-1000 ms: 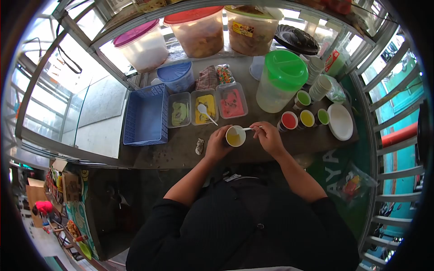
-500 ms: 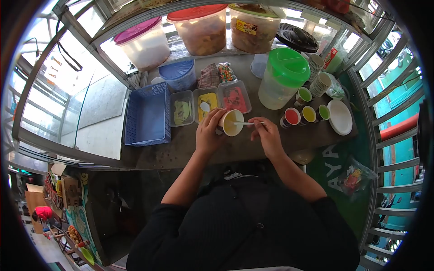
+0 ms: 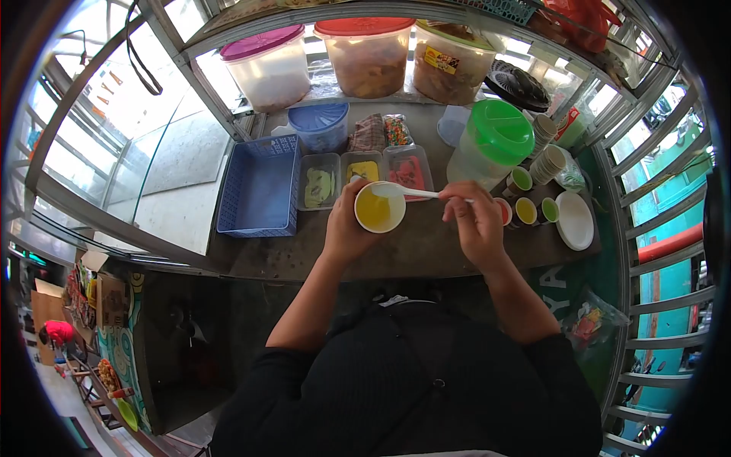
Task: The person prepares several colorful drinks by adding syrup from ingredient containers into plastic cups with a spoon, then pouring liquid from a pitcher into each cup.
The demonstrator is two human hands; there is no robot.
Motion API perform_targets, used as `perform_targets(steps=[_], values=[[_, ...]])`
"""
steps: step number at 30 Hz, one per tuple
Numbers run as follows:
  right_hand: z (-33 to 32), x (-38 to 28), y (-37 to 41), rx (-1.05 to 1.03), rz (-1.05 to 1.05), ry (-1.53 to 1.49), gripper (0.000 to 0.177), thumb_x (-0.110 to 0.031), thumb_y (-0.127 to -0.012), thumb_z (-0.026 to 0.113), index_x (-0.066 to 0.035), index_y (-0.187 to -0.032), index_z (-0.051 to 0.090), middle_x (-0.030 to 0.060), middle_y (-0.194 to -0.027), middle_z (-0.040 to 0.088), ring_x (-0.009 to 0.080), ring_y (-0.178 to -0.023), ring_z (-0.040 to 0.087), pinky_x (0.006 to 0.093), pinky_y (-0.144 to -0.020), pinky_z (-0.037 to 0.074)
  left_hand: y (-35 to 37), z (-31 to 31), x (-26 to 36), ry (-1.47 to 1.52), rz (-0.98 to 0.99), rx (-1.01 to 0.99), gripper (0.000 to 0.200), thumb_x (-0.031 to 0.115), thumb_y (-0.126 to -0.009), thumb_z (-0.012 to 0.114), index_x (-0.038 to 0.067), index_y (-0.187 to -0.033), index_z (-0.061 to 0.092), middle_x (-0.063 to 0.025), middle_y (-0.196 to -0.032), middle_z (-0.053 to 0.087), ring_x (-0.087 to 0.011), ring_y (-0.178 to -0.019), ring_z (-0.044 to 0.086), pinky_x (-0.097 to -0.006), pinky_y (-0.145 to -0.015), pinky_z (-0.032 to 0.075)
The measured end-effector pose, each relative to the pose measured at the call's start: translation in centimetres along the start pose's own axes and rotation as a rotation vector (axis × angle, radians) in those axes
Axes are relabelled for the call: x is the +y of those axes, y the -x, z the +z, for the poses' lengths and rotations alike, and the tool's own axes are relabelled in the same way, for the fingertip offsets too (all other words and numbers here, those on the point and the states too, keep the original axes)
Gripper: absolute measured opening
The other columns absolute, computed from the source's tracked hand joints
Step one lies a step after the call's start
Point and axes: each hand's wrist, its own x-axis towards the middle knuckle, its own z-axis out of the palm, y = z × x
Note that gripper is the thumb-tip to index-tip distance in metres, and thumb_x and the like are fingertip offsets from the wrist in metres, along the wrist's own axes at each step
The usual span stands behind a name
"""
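Observation:
My left hand (image 3: 346, 231) is wrapped round a white paper cup (image 3: 381, 219) with yellow liquid inside, tipped so that its mouth faces me. In my right hand (image 3: 474, 222) is the handle of a white plastic spoon (image 3: 419, 193), whose bowl is over the cup's far rim. Just beyond the cup stand three clear tubs: one with green contents (image 3: 318, 185), one with yellow contents (image 3: 365, 169), partly covered by my left fingers and the cup, and one with red contents (image 3: 408, 172).
A blue basket (image 3: 261, 190) stands left, near a blue-lidded tub (image 3: 318, 129). Right are a green-lidded pitcher (image 3: 499, 137), stacked paper cups (image 3: 547, 164), filled cups (image 3: 525, 211) and a white plate (image 3: 574, 221). Large lidded containers (image 3: 362, 61) line the back.
The spoon has come up out of the cup to its rim, its bowl now showing. My right hand has moved right and the cup's mouth faces me more. The view has shifted slightly.

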Motion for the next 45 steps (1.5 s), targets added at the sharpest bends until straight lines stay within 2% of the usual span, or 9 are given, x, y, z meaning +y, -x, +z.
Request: perform_targets(steps=[5, 8, 14, 17, 23, 32, 38, 41, 45], values=[[-0.4, -1.7, -2.2, -0.366, -0.395, 0.512, 0.024, -0.002, -0.084, 0.065, -0.008, -0.107, 0.066, 0.0035, -0.105, 0.068, 0.0255, -0.090, 0.065, 0.0379, -0.082, 0.046, -0.7, -0.2, 1.7, 0.038, 0.042, -0.029, 0.072, 0.015, -0.066, 0.087, 0.011, -0.129, 0.054, -0.0126, -0.119, 0.066, -0.0375, -0.115, 0.062, -0.0464, -0.094, 0.050], [-0.1, -1.9, -2.2, -0.347, -0.368, 0.536, 0.019, -0.003, -0.089, 0.063, -0.008, -0.107, 0.066, 0.0041, -0.100, 0.069, 0.0271, -0.086, 0.065, 0.0376, -0.077, 0.047, -1.1, -0.3, 1.9, -0.073, 0.116, -0.070, 0.066, 0.013, -0.065, 0.086, 0.011, -0.126, 0.058, -0.0116, -0.117, 0.067, -0.0360, -0.114, 0.062, -0.0460, -0.096, 0.049], [2.5, 3.5, 1.1, 0.035, 0.292, -0.271, 0.017, -0.015, -0.106, 0.053, -0.005, -0.108, 0.066, 0.0048, -0.093, 0.071, 0.0154, -0.078, 0.067, 0.0285, -0.065, 0.042, -2.5, -0.6, 2.9, -0.184, 0.231, -0.016, 0.065, 0.015, -0.064, 0.086, 0.013, -0.124, 0.061, -0.0115, -0.119, 0.067, -0.0352, -0.113, 0.062, -0.0457, -0.098, 0.048], [3.0, 3.9, 2.3, 0.125, 0.556, -0.407, 0.025, -0.022, -0.109, 0.050, -0.003, -0.111, 0.066, 0.0048, -0.099, 0.071, 0.0120, -0.083, 0.067, 0.0223, -0.073, 0.041, -2.7, -0.5, 3.3, -0.164, 0.145, -0.097, 0.066, 0.017, -0.065, 0.087, 0.013, -0.126, 0.060, -0.0122, -0.120, 0.067, -0.0357, -0.115, 0.062, -0.0459, -0.100, 0.048], [2.0, 5.9, 2.6, 0.261, 0.547, -0.449, 0.025, -0.022, -0.109, 0.049, -0.007, -0.110, 0.068, 0.0033, -0.095, 0.072, 0.0091, -0.081, 0.067, 0.0213, -0.070, 0.038, -2.5, 0.7, 2.4, -0.068, -0.026, -0.158, 0.075, 0.026, -0.066, 0.090, 0.009, -0.130, 0.056, -0.0148, -0.121, 0.067, -0.0387, -0.115, 0.063, -0.0477, -0.095, 0.051], [-0.2, 2.8, -0.2, 0.242, 0.248, -0.199, 0.022, -0.017, -0.109, 0.049, -0.002, -0.108, 0.066, 0.0027, -0.094, 0.068, 0.0088, -0.085, 0.064, 0.0246, -0.079, 0.045, -2.5, 0.2, 1.4, 0.221, -0.066, -0.187, 0.077, 0.028, -0.068, 0.093, 0.003, -0.131, 0.055, -0.0131, -0.117, 0.068, -0.0252, -0.110, 0.067, -0.0381, -0.095, 0.051], [-0.7, 0.8, -0.9, 0.091, -0.071, 0.308, 0.010, -0.007, -0.099, 0.058, -0.007, -0.105, 0.066, 0.0038, -0.097, 0.068, 0.0213, -0.092, 0.065, 0.0342, -0.085, 0.045, -2.6, -0.5, 1.9, 0.111, 0.070, -0.142, 0.076, 0.024, -0.067, 0.093, 0.004, -0.130, 0.055, -0.0142, -0.117, 0.068, -0.0302, -0.111, 0.067, -0.0395, -0.094, 0.052], [-0.6, -0.9, -2.1, -0.121, -0.357, 0.533, 0.014, -0.004, -0.090, 0.063, -0.010, -0.102, 0.066, 0.0015, -0.099, 0.068, 0.0231, -0.097, 0.064, 0.0391, -0.090, 0.040, -2.7, -0.5, 1.4, 0.095, 0.090, -0.136, 0.076, 0.020, -0.065, 0.093, 0.006, -0.129, 0.054, -0.0146, -0.119, 0.067, -0.0344, -0.111, 0.067, -0.0413, -0.093, 0.053], [0.6, -2.1, -2.6, -0.175, -0.405, 0.714, 0.012, -0.007, -0.089, 0.063, -0.012, -0.099, 0.066, -0.0014, -0.099, 0.069, 0.0190, -0.097, 0.065, 0.0394, -0.091, 0.037, -3.0, -0.7, 2.4, 0.079, 0.112, -0.103, 0.071, 0.015, -0.063, 0.089, 0.009, -0.126, 0.057, -0.0125, -0.120, 0.066, -0.0366, -0.116, 0.061, -0.0446, -0.097, 0.050]])
